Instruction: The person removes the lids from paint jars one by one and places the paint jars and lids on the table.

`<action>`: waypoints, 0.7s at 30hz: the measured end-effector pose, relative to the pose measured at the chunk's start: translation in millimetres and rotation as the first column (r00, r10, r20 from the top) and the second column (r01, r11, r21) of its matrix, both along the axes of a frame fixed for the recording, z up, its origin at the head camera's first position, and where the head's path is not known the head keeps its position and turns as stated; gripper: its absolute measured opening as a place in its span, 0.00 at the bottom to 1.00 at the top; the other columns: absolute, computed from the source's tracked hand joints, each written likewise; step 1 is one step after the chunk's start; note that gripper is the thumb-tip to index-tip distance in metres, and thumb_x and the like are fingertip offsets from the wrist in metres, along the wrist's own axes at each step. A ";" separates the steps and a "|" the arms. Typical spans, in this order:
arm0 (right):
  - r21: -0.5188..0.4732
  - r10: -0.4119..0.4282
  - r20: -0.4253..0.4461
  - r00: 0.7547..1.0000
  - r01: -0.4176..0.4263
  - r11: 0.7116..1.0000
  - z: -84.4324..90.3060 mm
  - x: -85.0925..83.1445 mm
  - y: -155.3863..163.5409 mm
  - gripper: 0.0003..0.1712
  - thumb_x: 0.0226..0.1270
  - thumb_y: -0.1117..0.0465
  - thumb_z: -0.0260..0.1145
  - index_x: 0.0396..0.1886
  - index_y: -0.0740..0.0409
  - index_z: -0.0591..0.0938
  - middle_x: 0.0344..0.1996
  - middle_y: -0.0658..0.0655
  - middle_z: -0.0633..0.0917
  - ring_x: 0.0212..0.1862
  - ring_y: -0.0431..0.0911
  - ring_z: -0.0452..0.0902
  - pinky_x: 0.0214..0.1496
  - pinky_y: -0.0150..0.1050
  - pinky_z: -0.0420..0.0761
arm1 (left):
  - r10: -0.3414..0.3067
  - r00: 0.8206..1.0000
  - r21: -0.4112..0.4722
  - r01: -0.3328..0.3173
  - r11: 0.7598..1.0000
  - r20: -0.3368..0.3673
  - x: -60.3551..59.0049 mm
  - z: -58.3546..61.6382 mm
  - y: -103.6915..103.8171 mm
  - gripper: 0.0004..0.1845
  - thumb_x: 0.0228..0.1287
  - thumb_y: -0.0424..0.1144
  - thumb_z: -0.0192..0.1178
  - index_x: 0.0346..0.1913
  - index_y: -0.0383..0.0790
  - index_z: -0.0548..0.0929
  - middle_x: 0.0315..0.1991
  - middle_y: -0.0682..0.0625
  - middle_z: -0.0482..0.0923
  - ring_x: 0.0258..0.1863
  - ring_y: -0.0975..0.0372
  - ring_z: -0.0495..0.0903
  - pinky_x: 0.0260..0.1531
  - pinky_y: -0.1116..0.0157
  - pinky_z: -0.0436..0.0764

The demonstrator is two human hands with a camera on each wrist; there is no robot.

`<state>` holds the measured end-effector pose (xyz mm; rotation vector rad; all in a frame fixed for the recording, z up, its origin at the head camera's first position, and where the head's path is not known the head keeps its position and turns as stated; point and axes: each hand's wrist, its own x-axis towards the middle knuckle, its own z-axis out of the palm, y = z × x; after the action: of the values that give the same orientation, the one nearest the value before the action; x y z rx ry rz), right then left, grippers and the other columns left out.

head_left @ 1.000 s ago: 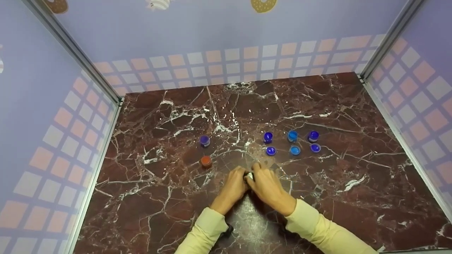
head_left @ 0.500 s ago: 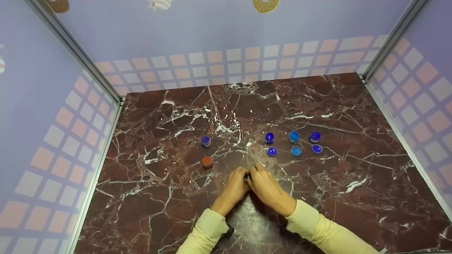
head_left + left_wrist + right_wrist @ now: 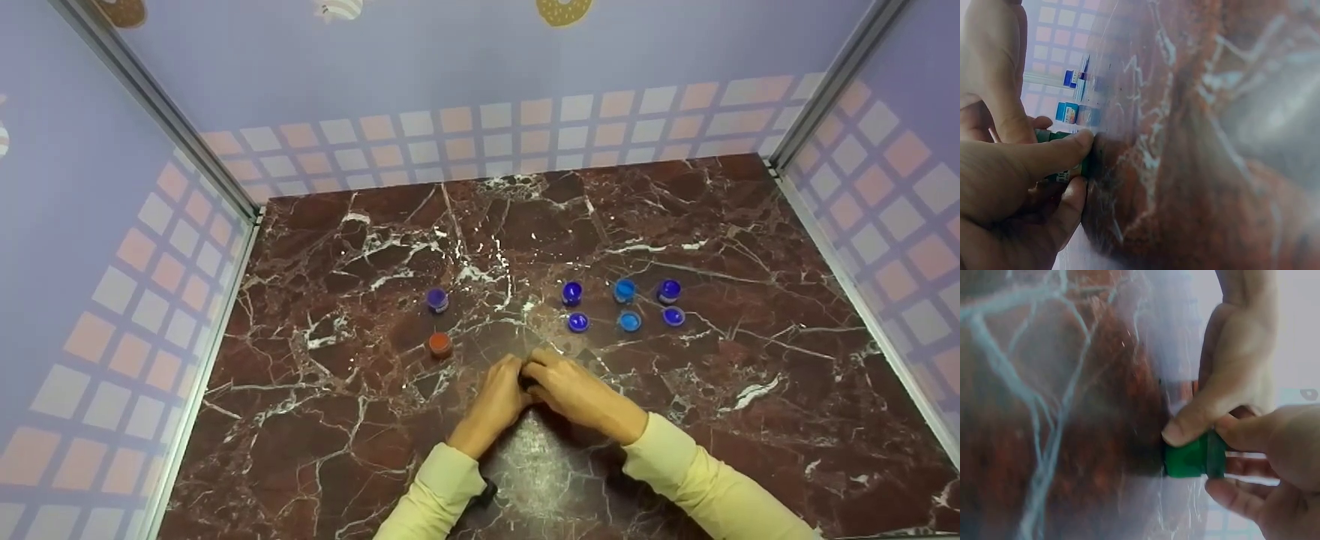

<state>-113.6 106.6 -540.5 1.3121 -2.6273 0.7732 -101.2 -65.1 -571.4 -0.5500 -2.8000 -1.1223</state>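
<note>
Both hands meet around a small green paint pot (image 3: 1185, 458) at the near middle of the table. My left hand (image 3: 496, 394) grips its body low down, thumb and fingertips on opposite sides in the left wrist view. The fingers of my right hand (image 3: 570, 388) pinch the darker green lid (image 3: 1216, 455), which sits on the pot in the right wrist view. From the head view the pot is mostly hidden by the fingers; only a dark bit shows.
Further left stand a purple pot (image 3: 437, 301) and an orange pot (image 3: 440, 345). Right of centre, two dark blue pots (image 3: 571, 293) and a light blue pot (image 3: 625, 291) form a row, each with a round lid (image 3: 577, 322) in front. Patterned walls (image 3: 480, 135) enclose the marbled table (image 3: 337, 450).
My right hand has turned at the lid, its wrist and forearm swinging slightly right. The left hand keeps its place on the pot. The other pots have not moved.
</note>
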 end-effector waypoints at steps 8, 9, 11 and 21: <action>-0.003 0.137 -0.032 0.990 -0.137 0.991 -0.3 -6.7 7.2 0.13 0.54 0.76 0.73 0.39 0.60 0.89 0.41 0.53 0.86 0.43 0.48 0.77 0.49 0.41 0.82 | -0.002 1.000 0.026 0.002 1.000 0.005 -1.3 -1.7 0.2 0.16 0.43 0.31 0.81 0.33 0.37 0.83 0.31 0.48 0.79 0.34 0.53 0.82 0.38 0.58 0.81; -0.019 0.140 -0.029 0.990 -0.141 0.990 -0.6 -7.4 7.8 0.13 0.53 0.76 0.73 0.38 0.60 0.89 0.41 0.53 0.87 0.43 0.49 0.78 0.49 0.42 0.82 | -0.005 1.000 0.030 0.005 1.000 0.001 -1.5 -2.1 0.2 0.16 0.43 0.31 0.81 0.33 0.37 0.82 0.31 0.48 0.79 0.34 0.52 0.81 0.38 0.58 0.81; -0.054 0.135 -0.010 0.991 -0.135 0.989 -1.4 -8.4 9.4 0.13 0.53 0.76 0.73 0.37 0.59 0.90 0.42 0.53 0.88 0.44 0.49 0.78 0.50 0.44 0.81 | -0.007 1.000 0.039 0.007 0.999 0.001 -1.8 -2.5 0.5 0.16 0.44 0.31 0.81 0.33 0.36 0.82 0.31 0.48 0.79 0.34 0.52 0.81 0.38 0.59 0.81; -0.240 -0.193 0.209 0.959 0.242 0.940 -2.2 -2.9 9.5 0.06 0.64 0.72 0.70 0.40 0.65 0.88 0.41 0.60 0.88 0.44 0.52 0.84 0.49 0.47 0.85 | -0.006 0.999 0.081 0.002 0.997 0.048 0.1 -1.6 1.3 0.19 0.45 0.28 0.81 0.40 0.31 0.85 0.36 0.45 0.81 0.38 0.54 0.82 0.44 0.58 0.82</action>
<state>-116.5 116.1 -542.7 0.9009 -2.6249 1.2056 -101.1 -63.8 -573.0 -0.5287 -2.7791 -1.2603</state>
